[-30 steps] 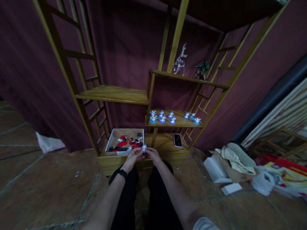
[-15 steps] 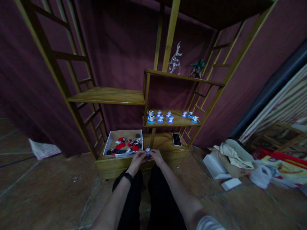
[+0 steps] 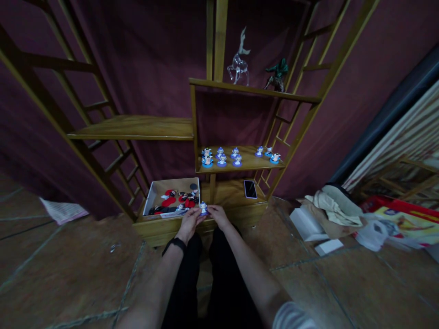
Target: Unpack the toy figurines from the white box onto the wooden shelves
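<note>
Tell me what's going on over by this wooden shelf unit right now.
Someone is holding a small purple-and-white figurine between the left grip and the right grip, in front of the wooden shelf unit. Just left of it, an open box holds a jumble of mostly red and black pieces. Purple and blue figurines stand in groups on the shelf behind, and a phone lies on the board below.

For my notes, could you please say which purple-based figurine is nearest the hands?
The figurine held between the left hand and right hand; the others stand on the shelf.
</note>
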`<state>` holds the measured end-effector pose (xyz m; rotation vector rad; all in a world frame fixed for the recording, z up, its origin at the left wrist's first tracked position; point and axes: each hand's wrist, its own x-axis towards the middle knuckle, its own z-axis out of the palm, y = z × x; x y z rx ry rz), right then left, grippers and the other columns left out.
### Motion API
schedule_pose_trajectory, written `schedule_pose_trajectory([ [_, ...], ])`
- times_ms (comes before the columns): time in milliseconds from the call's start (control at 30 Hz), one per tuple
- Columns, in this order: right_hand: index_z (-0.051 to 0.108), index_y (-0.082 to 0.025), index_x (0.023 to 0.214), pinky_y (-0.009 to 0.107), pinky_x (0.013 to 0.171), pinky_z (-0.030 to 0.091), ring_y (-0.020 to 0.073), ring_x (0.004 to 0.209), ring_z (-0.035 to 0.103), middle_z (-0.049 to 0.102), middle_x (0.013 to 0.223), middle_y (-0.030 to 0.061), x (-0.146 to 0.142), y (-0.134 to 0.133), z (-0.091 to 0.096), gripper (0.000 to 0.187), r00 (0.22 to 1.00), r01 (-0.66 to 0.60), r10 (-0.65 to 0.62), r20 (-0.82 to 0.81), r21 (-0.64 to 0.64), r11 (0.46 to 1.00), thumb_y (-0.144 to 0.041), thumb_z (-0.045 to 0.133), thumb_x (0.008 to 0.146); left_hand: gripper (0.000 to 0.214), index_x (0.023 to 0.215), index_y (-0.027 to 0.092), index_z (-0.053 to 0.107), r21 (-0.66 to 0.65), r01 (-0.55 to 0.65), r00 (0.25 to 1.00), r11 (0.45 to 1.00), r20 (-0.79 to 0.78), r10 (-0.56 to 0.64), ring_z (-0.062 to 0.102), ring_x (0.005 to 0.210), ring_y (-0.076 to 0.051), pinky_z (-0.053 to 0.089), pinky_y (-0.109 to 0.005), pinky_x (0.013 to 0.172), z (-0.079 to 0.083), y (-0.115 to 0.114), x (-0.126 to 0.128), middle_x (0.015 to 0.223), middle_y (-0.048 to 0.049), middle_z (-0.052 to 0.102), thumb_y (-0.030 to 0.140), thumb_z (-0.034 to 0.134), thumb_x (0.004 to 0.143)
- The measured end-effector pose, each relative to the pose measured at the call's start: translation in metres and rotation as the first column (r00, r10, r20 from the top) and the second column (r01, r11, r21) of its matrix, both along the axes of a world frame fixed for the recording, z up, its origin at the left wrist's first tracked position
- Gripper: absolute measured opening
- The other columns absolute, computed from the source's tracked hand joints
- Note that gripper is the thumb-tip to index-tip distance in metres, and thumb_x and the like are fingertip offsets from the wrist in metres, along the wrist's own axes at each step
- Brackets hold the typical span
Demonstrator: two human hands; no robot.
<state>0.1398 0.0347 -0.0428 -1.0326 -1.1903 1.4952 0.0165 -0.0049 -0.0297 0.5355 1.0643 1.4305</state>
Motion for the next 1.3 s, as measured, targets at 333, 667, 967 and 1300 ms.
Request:
schedule_pose_trajectory([
  [333,0.068,-0.016,0.074,0.026,0.063,0.046,0.0110,0.059,0.057,0.064,0.067,0.0004,-0.005,-0.009,0.011,0.028,0.984,-0.007,-0.016,-0.179,-0.128,0.992,-0.034,0.071,0.053,0.012,0.077,0.014,0.059,0.003,0.039,0.999,0.999,-0.010,-0.039,0.066,0.066,-0.014,0.056,-0.027,0.064,0.002,-0.001,-0.014,0.074,-0.0047,0.068,0.007,0.064,0.069],
  [667,0.067,-0.015,0.075,0.028,0.065,0.046,0.0113,0.060,0.058,0.064,0.067,0.0010,-0.006,-0.005,0.005,0.030,0.984,-0.033,0.010,-0.179,-0.130,0.991,-0.037,0.072,0.054,0.011,0.077,0.013,0.060,-0.014,0.062,0.998,0.998,-0.016,-0.063,0.066,0.064,-0.016,0.056,-0.029,0.063,0.005,0.001,-0.018,0.072,-0.0056,0.068,0.005,0.063,0.069],
  [967,0.066,-0.016,0.078,0.026,0.062,0.047,0.0109,0.059,0.057,0.065,0.068,0.0012,-0.014,-0.001,0.004,0.033,0.987,0.018,-0.046,-0.151,-0.182,0.983,-0.039,0.071,0.055,0.008,0.078,0.013,0.059,-0.025,0.071,0.997,0.997,0.013,-0.070,0.067,0.066,-0.016,0.056,-0.028,0.066,0.003,0.005,-0.020,0.073,-0.0060,0.068,0.008,0.061,0.072],
  [1300,0.065,-0.016,0.081,0.024,0.061,0.044,0.0125,0.066,0.058,0.065,0.076,0.0029,-0.013,-0.006,0.012,0.041,0.995,0.027,-0.042,-0.091,-0.165,0.986,-0.050,0.068,0.058,0.011,0.076,0.013,0.062,-0.029,0.062,0.998,0.998,0.018,-0.062,0.066,0.069,-0.015,0.055,-0.027,0.067,0.005,0.003,-0.018,0.075,-0.0053,0.068,0.007,0.064,0.069],
])
